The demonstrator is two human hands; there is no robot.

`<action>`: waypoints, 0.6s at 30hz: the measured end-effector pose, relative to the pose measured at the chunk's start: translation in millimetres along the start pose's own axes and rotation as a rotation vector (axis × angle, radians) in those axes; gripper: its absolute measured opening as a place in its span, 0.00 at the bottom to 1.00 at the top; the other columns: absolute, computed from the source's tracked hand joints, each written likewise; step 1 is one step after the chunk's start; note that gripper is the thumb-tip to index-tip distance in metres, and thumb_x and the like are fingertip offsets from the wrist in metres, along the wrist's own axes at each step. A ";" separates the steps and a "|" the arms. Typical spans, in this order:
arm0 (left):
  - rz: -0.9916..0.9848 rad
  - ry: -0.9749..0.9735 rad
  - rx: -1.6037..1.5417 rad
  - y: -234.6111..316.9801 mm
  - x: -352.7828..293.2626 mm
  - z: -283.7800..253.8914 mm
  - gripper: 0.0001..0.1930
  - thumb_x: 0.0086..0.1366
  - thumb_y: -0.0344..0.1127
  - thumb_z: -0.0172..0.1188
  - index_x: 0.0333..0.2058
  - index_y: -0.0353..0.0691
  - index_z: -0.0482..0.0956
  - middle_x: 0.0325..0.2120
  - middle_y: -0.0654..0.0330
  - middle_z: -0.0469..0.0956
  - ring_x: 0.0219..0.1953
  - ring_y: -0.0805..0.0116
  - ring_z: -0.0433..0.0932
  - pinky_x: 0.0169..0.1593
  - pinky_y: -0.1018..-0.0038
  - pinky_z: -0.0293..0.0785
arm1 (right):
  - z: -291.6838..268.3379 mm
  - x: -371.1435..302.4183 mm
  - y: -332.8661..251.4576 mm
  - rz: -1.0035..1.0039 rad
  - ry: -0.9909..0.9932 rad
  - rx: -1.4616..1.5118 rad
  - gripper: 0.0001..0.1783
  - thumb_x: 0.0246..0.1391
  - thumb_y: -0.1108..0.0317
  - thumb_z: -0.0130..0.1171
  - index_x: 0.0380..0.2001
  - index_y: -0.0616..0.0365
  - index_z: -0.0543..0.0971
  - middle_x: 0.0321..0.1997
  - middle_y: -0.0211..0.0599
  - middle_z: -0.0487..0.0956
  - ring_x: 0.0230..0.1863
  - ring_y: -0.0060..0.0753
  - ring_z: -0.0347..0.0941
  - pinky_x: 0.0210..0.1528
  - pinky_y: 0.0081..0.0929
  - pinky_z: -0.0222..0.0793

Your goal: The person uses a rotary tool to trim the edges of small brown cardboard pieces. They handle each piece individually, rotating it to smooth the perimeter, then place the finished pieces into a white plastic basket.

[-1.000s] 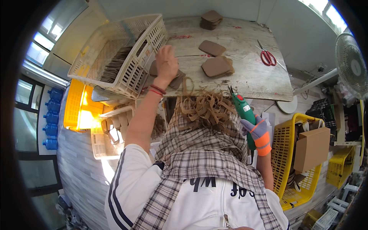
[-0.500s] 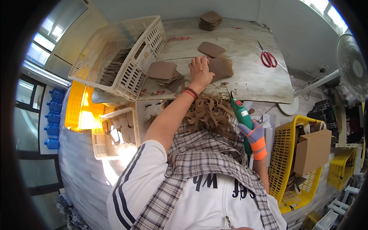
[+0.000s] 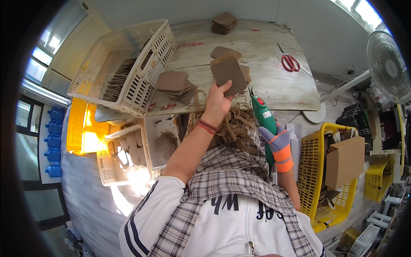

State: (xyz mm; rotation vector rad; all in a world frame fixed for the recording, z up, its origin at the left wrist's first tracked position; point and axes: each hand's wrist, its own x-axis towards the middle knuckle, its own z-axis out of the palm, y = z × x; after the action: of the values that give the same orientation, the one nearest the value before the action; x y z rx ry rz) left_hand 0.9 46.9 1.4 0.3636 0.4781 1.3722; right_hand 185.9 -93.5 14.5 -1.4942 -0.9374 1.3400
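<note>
Between the thumb and fingers of my left hand [image 3: 217, 103] is a brown pad [image 3: 227, 73] with rounded corners, raised above the table's near edge. My right hand [image 3: 276, 140], in a grey and orange glove, grips green electric scissors [image 3: 263, 115], whose dark blades point up towards the table. The blades are apart from the pad. Partly hidden behind the held pad are more brown pads [image 3: 245, 73]. A stack of pads [image 3: 172, 81] lies left of my left hand, and a single pad [image 3: 219, 52] lies farther back. Brown trimmed strips [image 3: 234, 133] heap on my checked apron.
A white crate [image 3: 139, 81] with upright brown pieces stands on the table's left. Another pad stack [image 3: 222, 25] is at the back, with red-handled scissors [image 3: 290, 63] at the right. A yellow basket [image 3: 311, 171] holding a cardboard box [image 3: 342, 162] and a fan [image 3: 387, 66] stand right.
My left hand has lifted a pad off the pile and brought it nearer, tilted up. My right hand still grips the electric scissors. The whole view has shifted slightly.
</note>
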 end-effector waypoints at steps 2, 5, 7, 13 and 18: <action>0.019 -0.017 0.005 -2.9 -2.0 2.9 0.18 0.60 0.21 0.55 0.50 0.36 0.68 0.47 0.56 0.73 0.50 0.60 0.73 0.55 0.66 0.71 | 3.1 -4.5 -6.0 -0.011 -0.002 0.044 0.24 0.45 0.64 0.69 0.43 0.66 0.73 0.26 0.31 0.78 0.20 0.18 0.71 0.20 0.16 0.66; 0.016 -0.034 0.003 -5.1 -5.8 8.3 0.19 0.60 0.19 0.54 0.50 0.37 0.68 0.47 0.56 0.73 0.49 0.60 0.73 0.55 0.66 0.71 | 4.4 -10.9 -13.8 -0.013 0.001 0.050 0.23 0.45 0.64 0.69 0.41 0.66 0.73 0.26 0.32 0.78 0.20 0.18 0.71 0.19 0.17 0.66; 0.005 0.009 0.008 -4.0 -10.5 14.4 0.19 0.59 0.18 0.54 0.50 0.36 0.68 0.47 0.56 0.73 0.49 0.61 0.73 0.55 0.67 0.72 | 5.4 -14.2 -17.6 -0.020 0.011 0.043 0.23 0.45 0.64 0.69 0.40 0.66 0.73 0.26 0.32 0.78 0.20 0.18 0.71 0.19 0.17 0.66; 0.031 -0.127 0.040 -7.1 -18.3 10.3 0.21 0.58 0.16 0.53 0.51 0.37 0.67 0.48 0.56 0.73 0.50 0.61 0.73 0.56 0.66 0.71 | 4.5 -15.9 -17.8 -0.034 0.004 0.039 0.23 0.45 0.64 0.69 0.39 0.67 0.73 0.25 0.33 0.78 0.19 0.18 0.71 0.19 0.17 0.67; 0.020 -0.126 0.111 -12.2 -29.4 6.7 0.22 0.58 0.14 0.51 0.51 0.37 0.67 0.48 0.56 0.73 0.49 0.63 0.74 0.54 0.67 0.74 | 5.8 -18.7 -27.9 -0.060 0.030 -0.025 0.22 0.45 0.64 0.69 0.38 0.67 0.73 0.24 0.33 0.78 0.19 0.18 0.71 0.19 0.17 0.67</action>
State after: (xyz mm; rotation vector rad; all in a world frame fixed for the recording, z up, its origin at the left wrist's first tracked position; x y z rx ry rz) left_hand 10.9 16.0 4.2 0.5438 0.4476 1.3364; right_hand 178.5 -101.7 46.8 -1.4898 -0.9762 1.2634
